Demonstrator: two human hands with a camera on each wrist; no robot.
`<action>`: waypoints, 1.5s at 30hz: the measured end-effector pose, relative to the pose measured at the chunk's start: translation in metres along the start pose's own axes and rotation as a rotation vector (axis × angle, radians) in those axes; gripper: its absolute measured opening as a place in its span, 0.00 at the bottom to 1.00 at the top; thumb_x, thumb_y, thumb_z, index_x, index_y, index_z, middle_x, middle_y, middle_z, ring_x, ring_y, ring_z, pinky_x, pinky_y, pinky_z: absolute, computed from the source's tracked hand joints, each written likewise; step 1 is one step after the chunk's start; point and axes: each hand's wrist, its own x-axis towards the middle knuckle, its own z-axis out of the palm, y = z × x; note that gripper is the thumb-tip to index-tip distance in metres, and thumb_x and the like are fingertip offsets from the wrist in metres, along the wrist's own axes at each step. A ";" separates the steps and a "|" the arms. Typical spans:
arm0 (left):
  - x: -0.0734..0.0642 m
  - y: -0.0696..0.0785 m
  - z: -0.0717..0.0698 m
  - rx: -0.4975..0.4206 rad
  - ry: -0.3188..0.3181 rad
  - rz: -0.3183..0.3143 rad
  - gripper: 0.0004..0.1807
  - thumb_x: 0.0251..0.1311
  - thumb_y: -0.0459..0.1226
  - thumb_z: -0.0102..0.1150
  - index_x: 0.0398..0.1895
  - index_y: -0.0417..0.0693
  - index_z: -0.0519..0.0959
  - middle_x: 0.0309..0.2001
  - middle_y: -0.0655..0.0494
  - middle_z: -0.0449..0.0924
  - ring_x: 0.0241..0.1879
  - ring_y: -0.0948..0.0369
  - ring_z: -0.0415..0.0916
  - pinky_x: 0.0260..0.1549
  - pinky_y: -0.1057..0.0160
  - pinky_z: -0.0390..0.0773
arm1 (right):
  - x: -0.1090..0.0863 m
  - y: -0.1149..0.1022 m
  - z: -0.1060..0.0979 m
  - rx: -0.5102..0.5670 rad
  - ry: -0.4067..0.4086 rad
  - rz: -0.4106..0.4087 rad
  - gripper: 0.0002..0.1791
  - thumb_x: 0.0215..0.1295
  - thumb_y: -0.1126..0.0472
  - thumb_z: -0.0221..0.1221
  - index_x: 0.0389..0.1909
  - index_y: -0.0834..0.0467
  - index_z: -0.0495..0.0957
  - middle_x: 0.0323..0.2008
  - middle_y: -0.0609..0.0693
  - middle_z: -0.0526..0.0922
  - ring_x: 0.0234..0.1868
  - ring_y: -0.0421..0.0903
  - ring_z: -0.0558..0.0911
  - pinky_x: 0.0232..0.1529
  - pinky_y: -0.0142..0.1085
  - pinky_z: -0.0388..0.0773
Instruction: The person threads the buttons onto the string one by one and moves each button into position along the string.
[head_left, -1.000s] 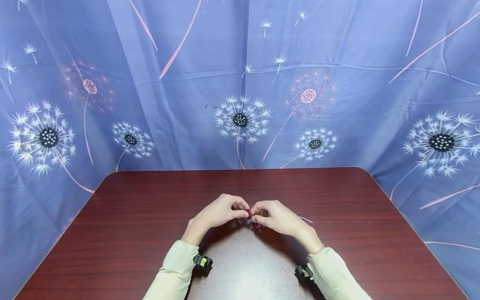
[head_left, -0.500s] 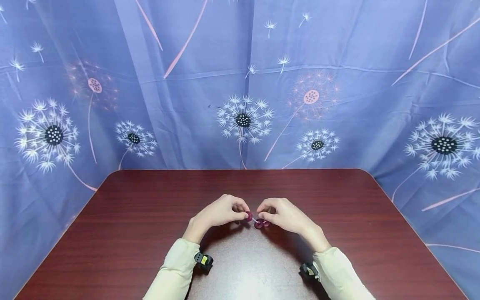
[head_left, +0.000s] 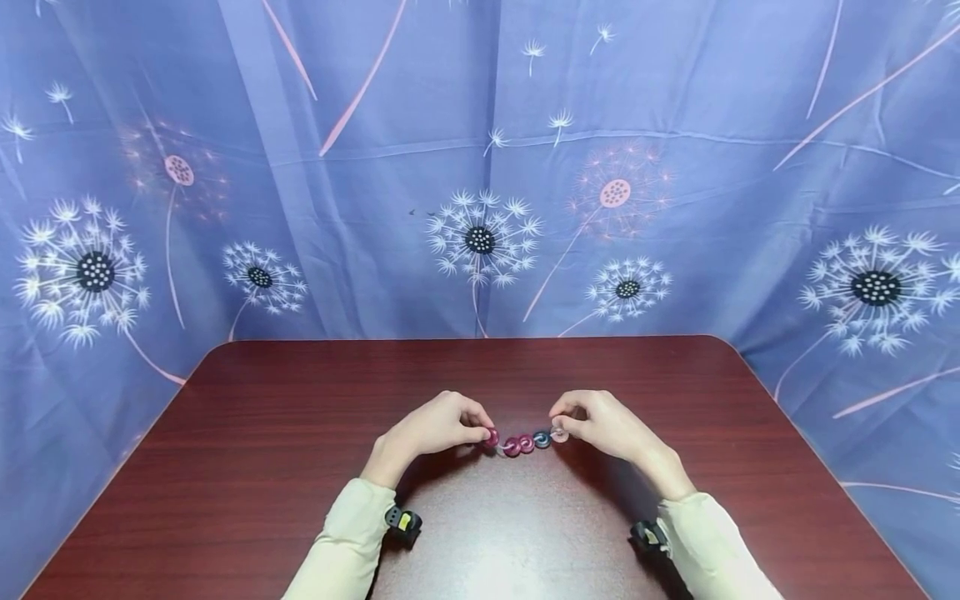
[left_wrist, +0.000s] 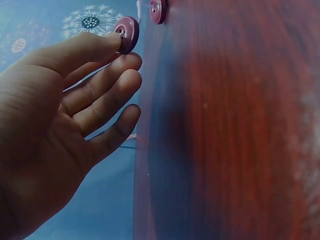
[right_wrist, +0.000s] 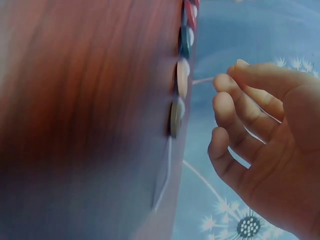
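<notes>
In the head view, my left hand [head_left: 442,423] pinches a dark red button [head_left: 491,437] between thumb and forefinger; the left wrist view shows this button [left_wrist: 127,35] tilted up at the fingertips. A pale string threads a row of buttons running right from it: two more red buttons [head_left: 512,447], a dark teal button [head_left: 542,439] and a pale button [head_left: 559,433]. My right hand [head_left: 603,423] hovers by the pale end. In the right wrist view its thumb and forefinger tips meet, beside a beige button [right_wrist: 182,80], a greenish button [right_wrist: 176,117] and the loose string end [right_wrist: 162,180].
The dark red-brown wooden table [head_left: 300,392] lies under both hands. A blue curtain [head_left: 360,208] with dandelion prints hangs behind and at both sides. A black wrist camera [head_left: 403,525] sits on the left sleeve, another black wrist camera [head_left: 648,537] on the right.
My right hand has moved away to the right from the left hand. More of the button row shows between them, stretched out sideways. The left hand keeps its pinch on the red button.
</notes>
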 end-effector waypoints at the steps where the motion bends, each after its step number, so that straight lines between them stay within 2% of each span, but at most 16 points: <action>1: 0.000 0.000 0.000 0.010 0.000 0.003 0.04 0.63 0.41 0.64 0.37 0.56 0.88 0.28 0.64 0.86 0.21 0.74 0.72 0.30 0.71 0.74 | -0.001 0.002 -0.002 -0.009 0.006 0.002 0.06 0.67 0.65 0.59 0.41 0.59 0.83 0.30 0.48 0.88 0.31 0.43 0.84 0.37 0.29 0.77; 6: 0.000 -0.001 0.000 0.067 -0.002 0.010 0.05 0.64 0.41 0.63 0.35 0.56 0.88 0.25 0.61 0.84 0.19 0.74 0.71 0.30 0.71 0.74 | -0.006 0.009 -0.008 -0.064 0.030 0.016 0.05 0.66 0.64 0.60 0.40 0.57 0.84 0.29 0.47 0.86 0.28 0.37 0.81 0.35 0.29 0.76; 12: 0.000 -0.002 0.001 0.104 -0.014 0.001 0.05 0.64 0.41 0.62 0.34 0.57 0.87 0.23 0.61 0.83 0.19 0.74 0.71 0.27 0.70 0.74 | -0.014 0.018 -0.015 -0.105 0.052 0.044 0.04 0.66 0.63 0.62 0.38 0.55 0.84 0.29 0.44 0.85 0.30 0.35 0.79 0.36 0.30 0.75; 18: -0.001 -0.001 0.000 0.103 -0.009 -0.003 0.05 0.63 0.40 0.61 0.32 0.58 0.86 0.20 0.59 0.82 0.19 0.73 0.71 0.34 0.70 0.75 | -0.021 0.028 -0.021 -0.162 0.059 0.063 0.03 0.65 0.62 0.63 0.36 0.52 0.84 0.29 0.39 0.84 0.31 0.35 0.78 0.37 0.31 0.74; 24: -0.002 0.002 -0.002 0.069 0.005 0.006 0.05 0.63 0.38 0.61 0.33 0.56 0.85 0.18 0.56 0.82 0.18 0.70 0.74 0.32 0.69 0.75 | -0.026 0.037 -0.028 -0.203 0.029 0.093 0.03 0.62 0.62 0.64 0.36 0.52 0.84 0.31 0.39 0.84 0.32 0.36 0.78 0.37 0.32 0.74; 28: -0.001 0.000 -0.001 0.037 -0.018 0.002 0.06 0.64 0.38 0.59 0.34 0.55 0.85 0.18 0.55 0.82 0.18 0.68 0.76 0.32 0.70 0.75 | -0.030 0.040 -0.032 -0.204 -0.005 0.103 0.04 0.61 0.61 0.65 0.36 0.53 0.84 0.31 0.40 0.84 0.33 0.35 0.78 0.36 0.32 0.73; 35: -0.002 -0.001 -0.004 0.002 -0.028 0.036 0.06 0.64 0.38 0.59 0.34 0.55 0.85 0.27 0.60 0.85 0.24 0.73 0.74 0.33 0.70 0.75 | -0.035 0.044 -0.034 -0.215 -0.029 0.127 0.06 0.57 0.60 0.69 0.35 0.52 0.84 0.31 0.40 0.83 0.33 0.35 0.76 0.35 0.31 0.72; 41: -0.004 0.000 -0.007 -0.081 -0.033 0.032 0.06 0.65 0.37 0.57 0.35 0.55 0.83 0.31 0.58 0.86 0.29 0.62 0.82 0.36 0.69 0.77 | -0.036 0.045 -0.036 -0.234 -0.036 0.143 0.08 0.54 0.59 0.71 0.34 0.51 0.83 0.33 0.42 0.84 0.33 0.39 0.74 0.35 0.33 0.70; 45: -0.003 0.000 -0.007 -0.116 -0.045 0.032 0.05 0.66 0.37 0.56 0.36 0.54 0.82 0.32 0.57 0.87 0.31 0.59 0.83 0.35 0.68 0.78 | -0.038 0.046 -0.037 -0.233 -0.045 0.143 0.08 0.54 0.60 0.71 0.33 0.51 0.83 0.32 0.42 0.84 0.31 0.38 0.74 0.34 0.32 0.70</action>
